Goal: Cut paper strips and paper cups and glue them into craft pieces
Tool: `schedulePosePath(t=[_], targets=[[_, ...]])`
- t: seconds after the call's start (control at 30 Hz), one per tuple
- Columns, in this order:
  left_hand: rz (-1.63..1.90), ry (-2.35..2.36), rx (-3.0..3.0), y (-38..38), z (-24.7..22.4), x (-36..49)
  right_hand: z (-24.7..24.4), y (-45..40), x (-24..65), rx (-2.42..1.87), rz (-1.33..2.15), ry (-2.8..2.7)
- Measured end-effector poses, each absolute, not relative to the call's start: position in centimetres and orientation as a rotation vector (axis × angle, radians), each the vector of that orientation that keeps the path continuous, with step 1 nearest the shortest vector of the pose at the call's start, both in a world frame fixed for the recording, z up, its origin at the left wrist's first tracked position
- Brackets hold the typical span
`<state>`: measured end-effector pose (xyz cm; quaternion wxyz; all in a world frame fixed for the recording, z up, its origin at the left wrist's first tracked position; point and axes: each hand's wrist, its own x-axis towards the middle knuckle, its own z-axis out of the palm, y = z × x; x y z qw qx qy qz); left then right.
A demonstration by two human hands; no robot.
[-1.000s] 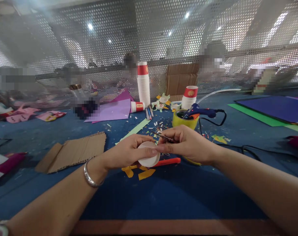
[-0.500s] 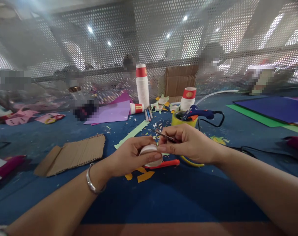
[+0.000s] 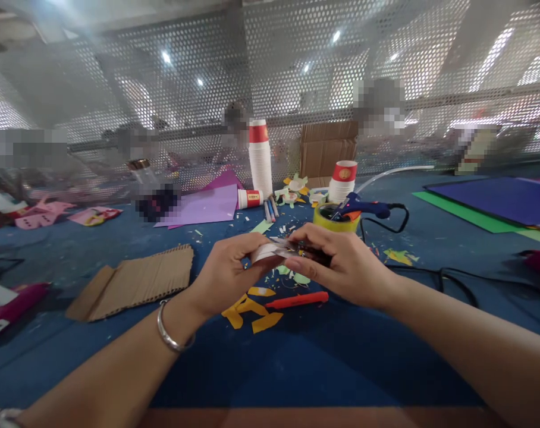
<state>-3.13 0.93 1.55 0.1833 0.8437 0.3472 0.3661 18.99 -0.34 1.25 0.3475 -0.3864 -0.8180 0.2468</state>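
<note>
A white paper piece [image 3: 266,252], curved like part of a cup, is pinched between the thumb and fingers of my left hand [image 3: 229,267]. My right hand [image 3: 341,261] is closed around scissors [image 3: 284,244], whose blades lie at the white piece. The scissors' handles are mostly hidden by my fingers. Below the hands, a red-orange marker [image 3: 302,299] lies beside orange paper scraps [image 3: 266,322] on the blue table [image 3: 297,368].
Tall cup stack [image 3: 260,160] and shorter stack [image 3: 341,183] stand behind. A blue glue gun [image 3: 366,206] rests on a yellow tape roll [image 3: 335,221], its cable at right. Corrugated cardboard [image 3: 140,282] lies left; coloured sheets [image 3: 493,199] lie right.
The white piece has tilted and risen slightly, and the scissor blades have moved onto it. The marker and orange scraps below are now less covered by my hands.
</note>
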Motion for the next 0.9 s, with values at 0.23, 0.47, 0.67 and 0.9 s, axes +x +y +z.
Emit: schedulePosePath(t=[0.23, 0.47, 0.67, 0.9], targets=[[1.021, 0.944, 2.362, 0.6, 1.9, -3.1, 1.0, -0.6, 19.1, -0.956, 0.504, -2.175], [1.016, 0.909, 2.318, 0.3, 1.8, -2.7, 1.2, -0.8, 18.9, -0.878, 0.47, -2.187], [1.024, 0.896, 2.294, -0.1, 2.0, -2.8, 1.5, -1.2, 18.8, -0.841, 0.441, -2.191], [1.027, 0.868, 2.249, -0.4, 2.3, -2.6, 1.6, -1.3, 18.8, -0.811, 0.405, -2.201]])
